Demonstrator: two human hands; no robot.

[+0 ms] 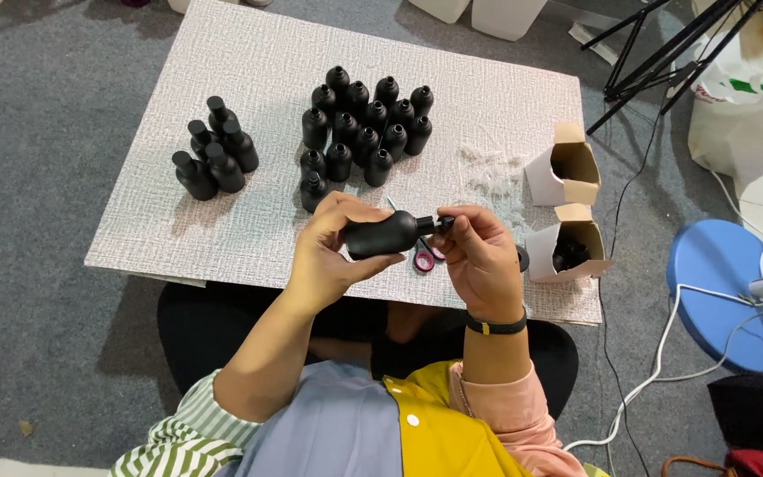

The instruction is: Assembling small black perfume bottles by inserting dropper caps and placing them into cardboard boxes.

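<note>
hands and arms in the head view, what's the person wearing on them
Both hands are bare. The right hand has a black band at the wrist and a pink sleeve pushed up. The left hand's arm ends in a green-and-white striped sleeve.

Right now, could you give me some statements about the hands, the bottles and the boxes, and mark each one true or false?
1. The left hand holds a black bottle on its side. True.
2. The right hand rests flat on the board. False: its fingers are at the bottle's neck.
3. Two groups of black bottles stand on the board, a small group to the left and a large group in the middle. True.
4. The two boxes are closed. False: both are open, and the near box has dark things inside.
5. The right wrist has a black band. True.
</note>
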